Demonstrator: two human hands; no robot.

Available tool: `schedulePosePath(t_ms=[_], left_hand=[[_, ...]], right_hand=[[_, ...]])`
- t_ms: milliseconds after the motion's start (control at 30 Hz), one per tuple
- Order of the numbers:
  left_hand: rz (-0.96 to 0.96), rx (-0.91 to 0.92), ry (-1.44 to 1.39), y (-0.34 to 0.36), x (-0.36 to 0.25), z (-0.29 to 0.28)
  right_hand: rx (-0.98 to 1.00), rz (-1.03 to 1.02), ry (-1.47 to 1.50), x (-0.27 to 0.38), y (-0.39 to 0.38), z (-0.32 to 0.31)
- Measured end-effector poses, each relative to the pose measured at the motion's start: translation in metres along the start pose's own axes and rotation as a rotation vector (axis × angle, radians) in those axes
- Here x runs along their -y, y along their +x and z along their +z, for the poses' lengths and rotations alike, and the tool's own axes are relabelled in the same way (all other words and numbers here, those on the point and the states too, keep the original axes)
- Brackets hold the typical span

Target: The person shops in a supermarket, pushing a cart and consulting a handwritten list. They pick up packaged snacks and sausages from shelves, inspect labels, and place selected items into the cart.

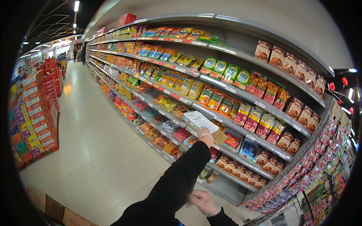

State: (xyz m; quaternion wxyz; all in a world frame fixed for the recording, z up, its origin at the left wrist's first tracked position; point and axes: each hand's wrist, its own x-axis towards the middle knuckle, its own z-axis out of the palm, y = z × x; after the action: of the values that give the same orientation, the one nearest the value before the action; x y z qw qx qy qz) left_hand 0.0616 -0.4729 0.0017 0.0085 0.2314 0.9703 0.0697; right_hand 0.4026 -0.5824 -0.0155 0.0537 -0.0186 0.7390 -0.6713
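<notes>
A shop aisle runs away beyond the grips, under a dark ceiling with strip lights (77, 5). The white pack (202, 120), flat and covered in fine print, lies just ahead and slightly left of the gloved left grip (205, 136), its long axis slanting from upper left to lower right, crosswise to the forearm. The left grip is the nearer one and meets the pack's lower edge; its fingertips are hidden, so I cannot tell whether they are closed on it. The gloved right grip (204, 201) is well apart below, fingers curled beside the dark left sleeve (169, 184); I cannot tell whether it pinches the cloth.

Far left of the grips stand stacked boxes (37, 116), mostly red, and between these and the hands spreads the pale tiled floor (90, 162). Just left of the left grip, red packs (181, 134) sit in a shelf bin. Just right of it is a piece of brown cardboard (218, 138). Below and right are rows of brown boxes (235, 169), above the bare grey bottom shelf (228, 190). Farthest right, small pink packets (301, 165) hang at the shelving's end.
</notes>
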Motion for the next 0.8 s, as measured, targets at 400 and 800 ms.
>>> schedulePosePath(t_ms=[400, 800], left_hand=[[0.292, 0.065, -1.836, -0.078, 0.040, 0.061], [0.572, 0.635, -1.844, -0.306, 0.039, 0.019]], right_hand=[[0.305, -0.329, -0.447, 0.044, -0.044, 0.020], [-0.724, -0.300, 0.496, 0.013, -0.060, -0.079]])
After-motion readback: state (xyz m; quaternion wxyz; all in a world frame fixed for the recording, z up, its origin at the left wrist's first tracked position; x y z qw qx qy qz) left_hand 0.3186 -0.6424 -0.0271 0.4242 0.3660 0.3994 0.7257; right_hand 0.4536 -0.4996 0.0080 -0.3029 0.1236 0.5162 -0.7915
